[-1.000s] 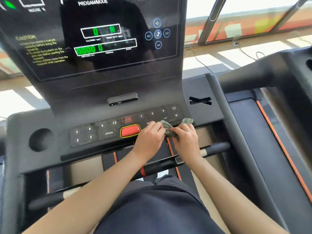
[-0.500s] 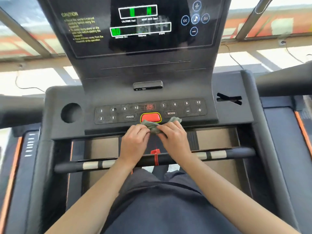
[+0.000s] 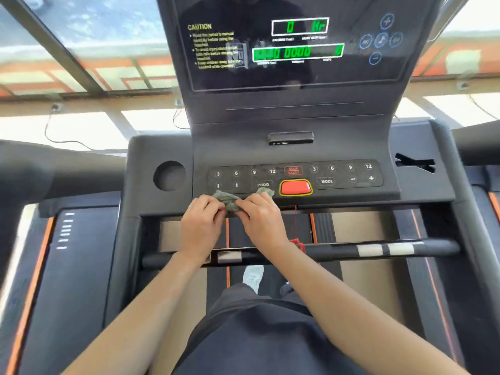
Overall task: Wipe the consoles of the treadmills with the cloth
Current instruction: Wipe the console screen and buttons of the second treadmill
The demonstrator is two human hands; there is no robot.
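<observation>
Both hands meet on one bunched grey-green cloth [image 3: 228, 201] just left of the red button [image 3: 295, 187]; the left hand [image 3: 201, 226] pinches the cloth's left end with curled fingers, and the right hand [image 3: 261, 223] closes its fingertips over the right end, so each grips the same rag. The cloth lies against the console [image 3: 162, 147] at its front lip, below and left of the red button; its upper folds touch the keypad's lower rim beneath the PROG key [image 3: 263, 184], and a small tuft shows just beside the button's left edge.

By my judgement the wipe is working along the front strip of the keypad; the display [image 3: 297, 50] far above the red button and the round recess [image 3: 169, 175] well to its left may yet need attention, though I cannot tell whether they are clean.

Several things could go wrong; the machine appears powered, with green figures lit on the display, so a firm stroke straying right could press the red button, and one straying upward could push PROG or the arrow keys and alter the settings. A thin red safety cord [image 3: 295, 220] hangs straight below the button; the right wrist sits near it and could snag it. A cloth bunched this tightly covers little surface, so streaks may be left.
</observation>
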